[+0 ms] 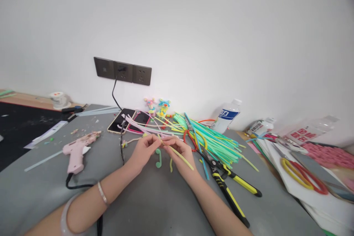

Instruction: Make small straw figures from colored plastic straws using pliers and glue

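– Holding what?
– Holding a thin yellow-green fuzzy pipe cleaner [181,158], pinched in left hand [144,150] and right hand [178,149], together over the middle of the grey surface [171,206].
– Near what?
– Close by a curled mint-green fuzzy piece [158,164]; left of a heap of teal and yellow stems [218,147] and black-and-yellow-handled metal pliers [220,183]; right of a pale-pink plastic glue gun [76,153].

my stem [182,159]: pale yellow-green. my curled piece [158,164]: mint green. stem bundle [221,145]: mostly mint, some yellow mixed in. pliers [214,164]: black with bright yellow. glue gun [76,155]: pale pink, black cord [80,186]. i see one phone [121,121] edged gold, another phone [141,120] edged hot pink, both screens black. bottle label [229,114]: blue and white. one figurine [151,106] mainly pink, the other figurine [163,107] blue and yellow. table [143,206]: plain grey.
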`<state>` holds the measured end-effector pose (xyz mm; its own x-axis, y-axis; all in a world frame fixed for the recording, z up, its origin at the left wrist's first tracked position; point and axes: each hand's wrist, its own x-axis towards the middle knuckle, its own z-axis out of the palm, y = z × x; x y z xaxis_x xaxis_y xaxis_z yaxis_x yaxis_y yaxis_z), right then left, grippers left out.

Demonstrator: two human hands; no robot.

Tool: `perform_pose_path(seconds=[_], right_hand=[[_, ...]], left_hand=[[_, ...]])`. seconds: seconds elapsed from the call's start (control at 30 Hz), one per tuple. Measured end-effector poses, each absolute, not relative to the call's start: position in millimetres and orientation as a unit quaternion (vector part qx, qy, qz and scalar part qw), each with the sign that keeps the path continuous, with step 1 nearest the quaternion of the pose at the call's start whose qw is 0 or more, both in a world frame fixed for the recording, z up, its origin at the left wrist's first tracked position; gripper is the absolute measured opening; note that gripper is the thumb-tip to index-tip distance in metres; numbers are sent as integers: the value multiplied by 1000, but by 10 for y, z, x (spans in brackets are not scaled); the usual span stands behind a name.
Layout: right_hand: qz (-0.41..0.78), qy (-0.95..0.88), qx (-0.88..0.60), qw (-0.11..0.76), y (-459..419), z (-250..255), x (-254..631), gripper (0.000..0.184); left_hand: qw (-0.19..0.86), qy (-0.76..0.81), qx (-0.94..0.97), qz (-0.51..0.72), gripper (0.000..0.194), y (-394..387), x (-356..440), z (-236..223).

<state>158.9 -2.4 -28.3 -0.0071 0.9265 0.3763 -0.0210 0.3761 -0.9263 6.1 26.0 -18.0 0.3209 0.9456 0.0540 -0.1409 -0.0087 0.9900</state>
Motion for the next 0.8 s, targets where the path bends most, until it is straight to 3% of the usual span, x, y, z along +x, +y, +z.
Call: perform_pose_path(seconds=[0.33, 0.6, 0.8], right_hand=[[394, -573, -443, 565, 6, -214, 1773, 23], [265, -666, -414, 561, -12, -183, 1780, 8], [197, -725, -383, 538, -33, -144, 1762, 9]], left_hand=[[656, 352, 551, 378, 50, 274, 11, -158], [655, 345, 564, 366, 41, 258, 20, -138], [649, 342, 576, 362, 40, 275, -1, -195]])
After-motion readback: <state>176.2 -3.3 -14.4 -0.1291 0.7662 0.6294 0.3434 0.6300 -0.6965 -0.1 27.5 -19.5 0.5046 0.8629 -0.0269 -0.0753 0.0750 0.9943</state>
